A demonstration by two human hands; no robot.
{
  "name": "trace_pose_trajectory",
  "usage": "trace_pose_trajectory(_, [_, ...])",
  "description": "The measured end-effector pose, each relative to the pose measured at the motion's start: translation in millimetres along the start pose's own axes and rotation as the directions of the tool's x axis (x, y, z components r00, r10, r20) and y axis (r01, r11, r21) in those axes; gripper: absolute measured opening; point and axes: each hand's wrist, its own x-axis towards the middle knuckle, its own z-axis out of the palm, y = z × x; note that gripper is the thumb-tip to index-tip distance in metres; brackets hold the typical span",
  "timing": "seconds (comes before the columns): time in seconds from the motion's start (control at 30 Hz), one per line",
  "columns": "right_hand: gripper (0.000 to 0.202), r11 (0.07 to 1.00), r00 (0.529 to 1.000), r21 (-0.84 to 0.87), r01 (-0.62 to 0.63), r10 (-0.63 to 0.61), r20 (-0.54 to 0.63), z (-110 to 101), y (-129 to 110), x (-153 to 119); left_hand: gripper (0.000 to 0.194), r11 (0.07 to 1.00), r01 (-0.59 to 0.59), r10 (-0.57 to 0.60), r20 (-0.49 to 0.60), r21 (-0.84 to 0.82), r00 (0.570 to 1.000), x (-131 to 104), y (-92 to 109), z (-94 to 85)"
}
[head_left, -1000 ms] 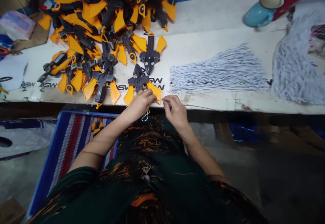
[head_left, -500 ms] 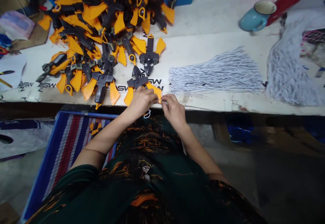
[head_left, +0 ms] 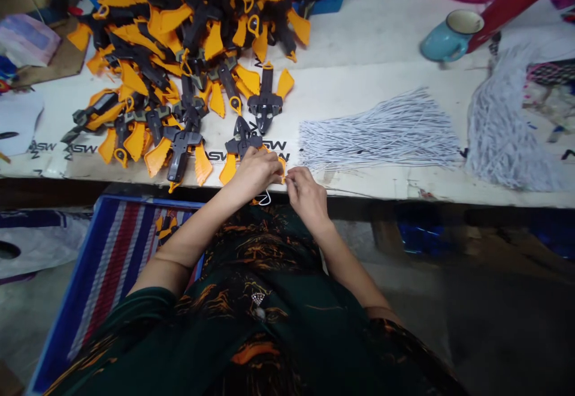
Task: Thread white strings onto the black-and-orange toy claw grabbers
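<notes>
At the table's front edge, a black toy with orange wings (head_left: 243, 144) lies partly under my left hand (head_left: 257, 171). The fingers of my left hand are closed around its orange wing area. My right hand (head_left: 307, 195) meets the left, thumb and forefinger pinched at the wing's tip; what sits in the pinch is too small to make out. A loop of white string (head_left: 266, 198) hangs below my left hand. A fan of white strings (head_left: 377, 132) lies on the table just right of my hands. Another black and orange toy (head_left: 266, 99) lies behind.
A large heap of black and orange toys (head_left: 197, 18) fills the back left, partly in a blue crate (head_left: 336, 0). At right are a blue mug (head_left: 444, 39), a red pole (head_left: 516, 6) and a second string bundle (head_left: 503, 132). A striped, blue-edged tray (head_left: 112, 264) stands below left.
My left hand has shifted slightly and now covers more of the orange wing. The white string loop has changed shape and moved a little right. The view has shifted slightly.
</notes>
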Motion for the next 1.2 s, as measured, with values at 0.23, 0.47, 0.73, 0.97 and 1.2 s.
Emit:
trace_pose_trajectory(0.23, [0.019, 0.689, 0.927, 0.698, -0.198, 0.363, -0.095, -6, 18, -3, 0.035, 0.986, 0.011, -0.022, -0.068, -0.164, 0.997, 0, -3, 11.3])
trace_pose_trajectory(0.47, [0.027, 0.424, 0.743, 0.905, 0.04, 0.593, -0.311, -52, 62, 5, 0.037, 0.982, 0.044, -0.077, -0.175, -0.184, 0.982, -4, -7, 24.6])
trace_pose_trajectory(0.73, [0.028, 0.698, 0.966, 0.691, -0.19, 0.257, 0.006, -32, -9, -2, 0.036, 0.967, -0.251, 0.222, -0.333, -0.049, 0.916, -29, 4, 10.8])
trace_pose_trajectory(0.97, [0.017, 0.79, 0.993, 0.603, -0.111, 0.067, 0.094, -18, -22, -9, 0.038, 0.957, -0.011, -0.046, -0.191, -0.29, 0.98, -52, 10, -6.1])
trace_pose_trajectory(1.2, [0.014, 0.782, 0.992, 0.619, -0.069, 0.123, -0.044, -8, -38, -16, 0.044, 0.421, 0.086, -0.294, -0.046, -0.903, 0.955, -65, 17, 3.5])
